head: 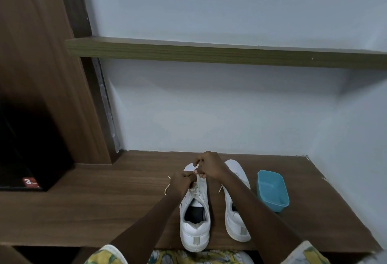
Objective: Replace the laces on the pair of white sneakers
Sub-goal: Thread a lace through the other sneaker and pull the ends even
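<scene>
Two white sneakers stand side by side on the wooden desk (104, 201), heels toward me. Both hands work over the left sneaker (194, 219), near its toe end. My left hand (180, 183) pinches the cream lace (167, 188) at the eyelets, and a loose end of it trails off to the left. Above the toe, my right hand (209, 166) pinches another part of the same lace. The right sneaker (236, 207) stands untouched under my right forearm, with a lace end showing beside it.
A light blue plastic tub (272, 189) sits to the right of the sneakers. A wall shelf (209, 51) hangs above the desk. A dark wooden cabinet (41, 75) stands at the left, with a black object (25, 159) at its foot.
</scene>
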The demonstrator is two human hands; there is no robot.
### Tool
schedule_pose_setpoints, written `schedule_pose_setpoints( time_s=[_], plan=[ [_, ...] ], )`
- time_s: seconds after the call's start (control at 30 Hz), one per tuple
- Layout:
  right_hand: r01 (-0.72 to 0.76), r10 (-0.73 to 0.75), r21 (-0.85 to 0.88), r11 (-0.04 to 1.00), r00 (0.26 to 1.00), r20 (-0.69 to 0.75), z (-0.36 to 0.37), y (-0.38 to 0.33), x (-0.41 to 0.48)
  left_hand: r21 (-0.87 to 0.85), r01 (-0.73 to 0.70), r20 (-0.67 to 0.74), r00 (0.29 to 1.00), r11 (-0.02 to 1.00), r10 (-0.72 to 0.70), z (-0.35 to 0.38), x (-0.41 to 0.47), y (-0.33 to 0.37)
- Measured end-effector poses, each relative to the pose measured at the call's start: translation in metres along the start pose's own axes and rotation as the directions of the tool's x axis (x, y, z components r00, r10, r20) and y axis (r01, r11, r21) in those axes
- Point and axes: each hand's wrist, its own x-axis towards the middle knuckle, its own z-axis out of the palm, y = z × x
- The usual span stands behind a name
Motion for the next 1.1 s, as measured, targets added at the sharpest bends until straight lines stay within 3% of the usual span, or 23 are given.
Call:
schedule_pose_setpoints(
  time_s=[0.13,0.4,0.47,0.53,0.63,0.73,0.87,1.1],
  plan=[
    [-0.005,0.003,-0.030,1.000,0.999,-0.054,0.004,0.005,0.006,-0.095,0.033,-0.009,0.999,0.995,-0.034,0.006,-0.002,-0.004],
    [-0.010,0.041,0.179,0.984,0.984,-0.173,0.011,0.015,0.001,-0.089,-0.087,0.018,0.996,0.992,0.089,0.004,-0.004,-0.004],
    [-0.050,0.127,0.336,0.941,0.969,-0.212,0.016,0.020,-0.001,-0.108,-0.061,-0.025,0.998,0.992,0.058,0.003,-0.002,-0.007],
    [-0.141,0.238,0.367,0.919,0.942,-0.237,0.022,0.027,-0.004,-0.155,-0.041,-0.067,0.997,0.987,0.031,0.001,-0.001,-0.011],
    [-0.229,0.262,0.331,0.916,0.963,-0.059,0.037,0.039,-0.010,-0.171,-0.024,-0.069,0.998,0.985,0.012,-0.001,-0.002,-0.015],
    [-0.222,0.204,0.304,0.926,0.975,0.091,0.049,0.045,-0.012,-0.189,-0.018,-0.062,0.998,0.982,0.007,-0.001,-0.004,-0.013],
    [-0.169,0.146,0.217,0.961,0.982,0.117,0.047,0.050,-0.008,-0.182,-0.019,-0.085,0.996,0.983,0.004,-0.003,-0.006,-0.011],
    [-0.118,0.111,0.259,0.959,0.993,0.041,0.005,0.036,-0.009,-0.242,0.027,-0.133,0.989,0.970,-0.061,-0.002,-0.002,-0.014]
  ],
)
